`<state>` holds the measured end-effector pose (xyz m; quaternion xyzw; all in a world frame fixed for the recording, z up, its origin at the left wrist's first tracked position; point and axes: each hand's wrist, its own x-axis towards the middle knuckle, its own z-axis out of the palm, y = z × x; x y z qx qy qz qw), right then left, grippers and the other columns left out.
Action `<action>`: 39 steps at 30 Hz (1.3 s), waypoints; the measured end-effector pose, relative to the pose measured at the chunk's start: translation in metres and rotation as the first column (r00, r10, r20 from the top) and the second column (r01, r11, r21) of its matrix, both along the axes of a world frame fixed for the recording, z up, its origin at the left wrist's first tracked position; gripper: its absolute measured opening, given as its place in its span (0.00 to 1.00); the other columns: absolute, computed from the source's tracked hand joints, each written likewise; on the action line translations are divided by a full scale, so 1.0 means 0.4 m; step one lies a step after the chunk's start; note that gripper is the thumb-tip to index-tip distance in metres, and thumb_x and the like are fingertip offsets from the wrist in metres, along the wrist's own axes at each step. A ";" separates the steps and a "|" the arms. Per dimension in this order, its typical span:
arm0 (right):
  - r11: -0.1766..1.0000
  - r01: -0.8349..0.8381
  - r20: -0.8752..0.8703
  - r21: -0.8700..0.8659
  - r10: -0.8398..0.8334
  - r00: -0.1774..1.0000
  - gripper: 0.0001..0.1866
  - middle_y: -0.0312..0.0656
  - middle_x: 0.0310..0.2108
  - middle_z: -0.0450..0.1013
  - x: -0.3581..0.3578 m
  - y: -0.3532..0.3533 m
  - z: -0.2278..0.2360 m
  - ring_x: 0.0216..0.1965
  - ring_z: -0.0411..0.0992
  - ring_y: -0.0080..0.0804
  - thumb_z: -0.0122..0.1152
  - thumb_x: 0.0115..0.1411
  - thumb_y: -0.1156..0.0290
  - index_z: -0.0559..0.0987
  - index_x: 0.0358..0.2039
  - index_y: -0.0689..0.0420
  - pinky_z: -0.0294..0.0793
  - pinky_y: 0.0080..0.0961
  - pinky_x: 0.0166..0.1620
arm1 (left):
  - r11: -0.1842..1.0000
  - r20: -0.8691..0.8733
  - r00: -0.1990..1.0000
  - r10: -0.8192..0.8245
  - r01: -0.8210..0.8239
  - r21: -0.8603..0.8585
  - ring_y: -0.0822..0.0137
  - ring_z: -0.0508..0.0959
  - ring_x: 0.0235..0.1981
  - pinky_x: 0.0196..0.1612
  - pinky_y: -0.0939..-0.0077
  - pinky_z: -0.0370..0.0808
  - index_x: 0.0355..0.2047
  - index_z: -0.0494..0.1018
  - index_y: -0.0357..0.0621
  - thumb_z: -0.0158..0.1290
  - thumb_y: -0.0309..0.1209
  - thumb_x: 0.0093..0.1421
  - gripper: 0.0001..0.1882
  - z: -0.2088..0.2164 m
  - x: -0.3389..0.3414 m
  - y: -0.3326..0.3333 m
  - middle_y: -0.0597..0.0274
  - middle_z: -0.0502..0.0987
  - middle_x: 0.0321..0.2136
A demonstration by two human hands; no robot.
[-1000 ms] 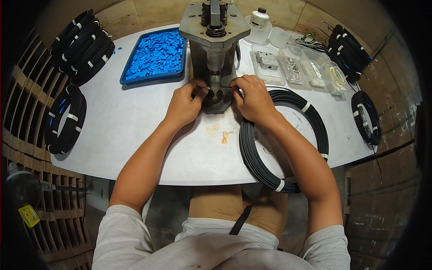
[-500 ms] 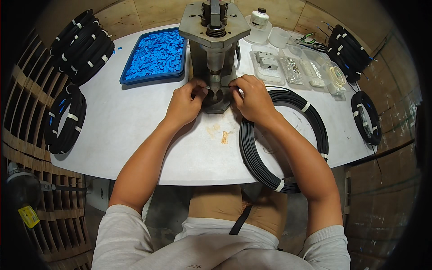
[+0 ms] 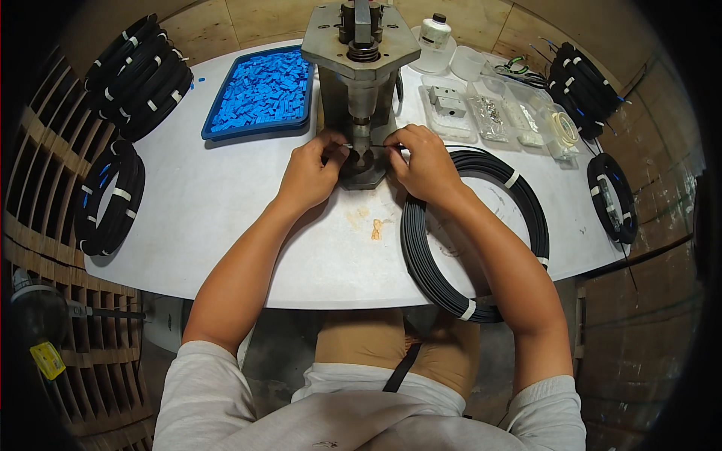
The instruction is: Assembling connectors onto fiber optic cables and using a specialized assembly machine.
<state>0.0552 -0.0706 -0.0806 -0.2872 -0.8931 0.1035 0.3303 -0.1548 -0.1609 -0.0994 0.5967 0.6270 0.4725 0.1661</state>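
Observation:
At the far middle of the table stands a grey metal bench press [image 3: 361,64], its ram down close to the base plate [image 3: 364,181]. On the left of the ram, my left hand [image 3: 310,171] is closed in a pinch; a small pale bit shows at its fingertips, too small to name. Opposite, on the right of the ram, my right hand [image 3: 423,164] pinches the thin black cable [image 3: 381,146]. Its end at the ram is hidden. The cable seems to come from the taped black coil [image 3: 415,252] lying under my right forearm.
A dark blue tray [image 3: 207,136] of small blue pieces sits left of the press. Stacked black coils [image 3: 143,83] and a single coil [image 3: 113,207] are at the left. Clear boxes of small parts [image 3: 492,124], a bottle [image 3: 435,31] and more coils [image 3: 580,90] stand at the right.

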 end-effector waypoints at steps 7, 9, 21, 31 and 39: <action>0.998 0.014 0.003 -0.059 -0.014 1.000 0.07 0.50 0.35 0.78 -0.002 -0.001 -0.003 0.43 0.75 0.51 0.62 0.58 0.72 0.83 0.36 0.60 0.74 0.42 0.50 | 1.000 0.023 1.000 -0.009 0.010 -0.020 0.56 0.85 0.37 0.44 0.66 0.79 0.45 0.78 0.38 0.56 0.30 0.65 0.11 -0.003 -0.002 0.001 0.48 0.84 0.35; 0.998 0.020 0.005 -0.060 -0.019 1.000 0.07 0.50 0.35 0.78 -0.002 0.000 -0.005 0.43 0.75 0.51 0.62 0.58 0.72 0.83 0.36 0.60 0.74 0.43 0.50 | 1.000 0.013 1.000 -0.005 0.005 -0.016 0.57 0.85 0.37 0.44 0.66 0.79 0.45 0.78 0.38 0.56 0.30 0.64 0.11 0.001 -0.001 -0.001 0.49 0.84 0.34; 1.000 0.008 0.027 -0.005 -0.008 1.000 0.08 0.49 0.35 0.78 -0.004 0.000 -0.006 0.43 0.75 0.51 0.61 0.60 0.71 0.84 0.36 0.59 0.72 0.43 0.49 | 1.000 -0.008 1.000 -0.003 0.003 -0.017 0.55 0.85 0.37 0.43 0.67 0.78 0.45 0.78 0.38 0.56 0.30 0.64 0.11 -0.003 -0.005 0.002 0.46 0.84 0.35; 1.000 -0.007 0.003 0.009 0.007 1.000 0.07 0.49 0.34 0.78 -0.002 0.000 -0.007 0.42 0.75 0.51 0.61 0.59 0.72 0.83 0.36 0.60 0.73 0.43 0.48 | 1.000 0.024 1.000 -0.006 0.006 -0.013 0.56 0.85 0.36 0.42 0.66 0.78 0.44 0.78 0.38 0.56 0.29 0.65 0.10 0.000 -0.001 0.002 0.47 0.84 0.34; 1.000 -0.004 0.000 0.021 0.005 1.000 0.07 0.49 0.34 0.78 -0.002 -0.002 -0.007 0.41 0.75 0.51 0.62 0.59 0.72 0.83 0.35 0.59 0.73 0.43 0.48 | 1.000 0.004 1.000 0.005 -0.005 0.013 0.55 0.83 0.33 0.41 0.65 0.78 0.44 0.78 0.40 0.56 0.30 0.65 0.10 -0.003 0.002 0.000 0.47 0.83 0.34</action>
